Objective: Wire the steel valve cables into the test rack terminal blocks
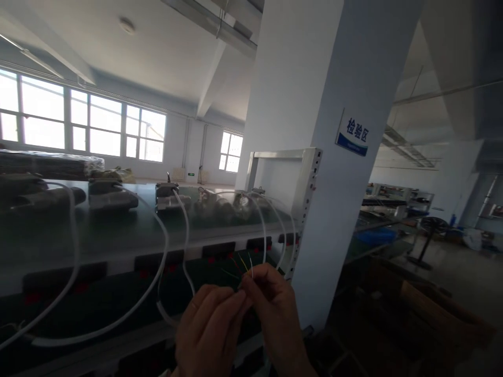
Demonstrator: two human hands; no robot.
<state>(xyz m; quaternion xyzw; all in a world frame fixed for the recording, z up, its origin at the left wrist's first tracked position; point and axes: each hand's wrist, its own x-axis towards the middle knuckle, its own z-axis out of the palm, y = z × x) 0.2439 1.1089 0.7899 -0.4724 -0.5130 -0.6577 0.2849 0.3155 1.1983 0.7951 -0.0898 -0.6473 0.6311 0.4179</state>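
Note:
My left hand (210,324) and my right hand (275,306) meet low in the middle of the view, fingertips pinched together. Thin coloured wires (244,263), among them green, red, yellow and white, fan out above the fingertips. The right thumb and forefinger pinch the wires near their lower part. The left fingers are closed right beside them; what they grip is hidden, though a white cable (167,315) runs down behind that hand. Other white cables (163,251) loop down from grey metal units (113,198) on the bench behind.
The long bench (129,222) has dark blocks with red parts (220,250) along its front edge. A perforated metal frame (308,193) stands at its right end against a wide pillar (334,173) bearing a sign (353,137). A fan-like stand (424,243) and cardboard (436,309) lie right.

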